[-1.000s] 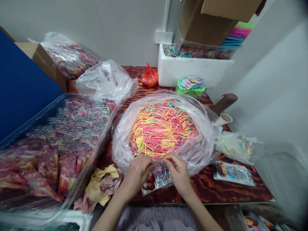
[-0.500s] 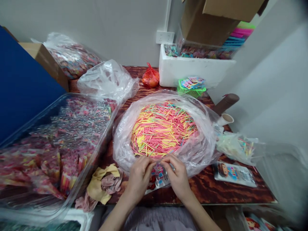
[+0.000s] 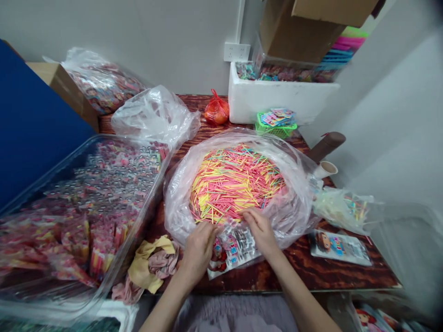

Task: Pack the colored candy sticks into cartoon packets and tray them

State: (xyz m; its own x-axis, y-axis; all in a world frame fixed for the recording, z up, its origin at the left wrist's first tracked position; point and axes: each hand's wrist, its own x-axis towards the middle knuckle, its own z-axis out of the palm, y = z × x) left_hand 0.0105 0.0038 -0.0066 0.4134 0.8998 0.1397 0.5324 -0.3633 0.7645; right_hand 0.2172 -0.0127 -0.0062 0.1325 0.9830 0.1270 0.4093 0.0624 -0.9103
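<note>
A big clear plastic bag [image 3: 180,203], its mouth spread wide, holds a heap of thin pink, yellow and green sticks [image 3: 231,184]. At the heap's near left edge, my left hand [image 3: 199,246] is closed, its fingertips pressed together; what they hold is too small to make out. My right hand [image 3: 259,230] reaches over the bag's near rim, thumb and fingers pinched at the edge of the sticks. Whether a stick is between them I cannot tell. Below and between the hands lie flat silver printed packets [image 3: 238,251], partly covered by the left hand.
On the left stands a clear tub [image 3: 152,196] of filled packets. Crumpled yellow and pink cloths [image 3: 148,267] lie beside it. To the right are a printed packet [image 3: 341,247], a bag of sticks [image 3: 346,210] and a paper cup [image 3: 325,169]. Behind stands a white foam box [image 3: 277,99].
My right hand has parted from my left and moved up and right to the sticks' edge. More of the silver packets shows between the hands. The left hand has barely moved.
</note>
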